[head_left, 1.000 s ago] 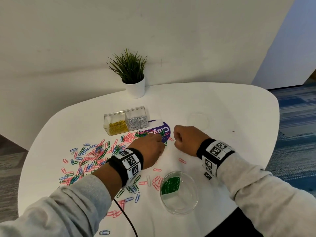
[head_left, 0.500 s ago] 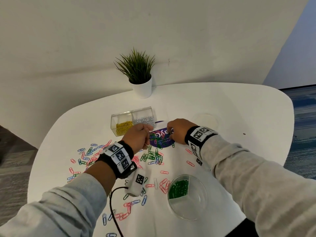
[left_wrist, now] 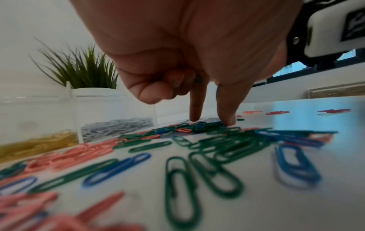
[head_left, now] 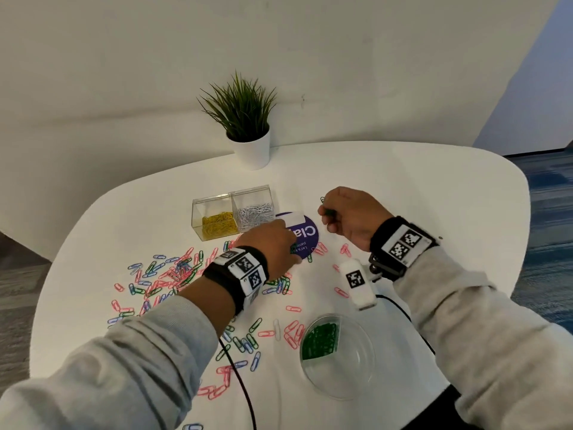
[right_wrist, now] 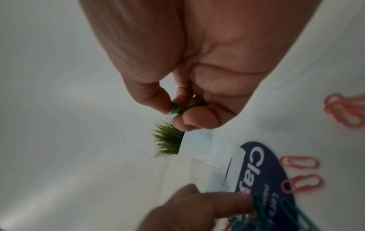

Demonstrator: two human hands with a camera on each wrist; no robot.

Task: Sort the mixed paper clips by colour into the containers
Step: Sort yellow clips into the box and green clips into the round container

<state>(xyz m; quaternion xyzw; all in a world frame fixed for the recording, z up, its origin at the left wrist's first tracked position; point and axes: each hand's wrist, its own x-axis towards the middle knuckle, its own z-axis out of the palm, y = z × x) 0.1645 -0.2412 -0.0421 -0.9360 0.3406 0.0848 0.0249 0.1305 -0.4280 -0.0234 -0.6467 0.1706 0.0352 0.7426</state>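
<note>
Right hand [right_wrist: 189,78] pinching green clips [right_wrist: 177,108], lifted

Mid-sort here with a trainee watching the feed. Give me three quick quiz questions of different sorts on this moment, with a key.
1. True or false: the right hand holds green paper clips in a pinch grip, lifted off the table.
2. Multiple choice: what lies in the round clear dish?
A. pink clips
B. green clips
C. silver clips
3. Fill in: in the clear two-part box, the yellow clips fill the ____ compartment as the head camera sees it, and the silver clips the other.

Key
1. True.
2. B: the sorted green clips fill one section of the dish.
3. Left.
</note>
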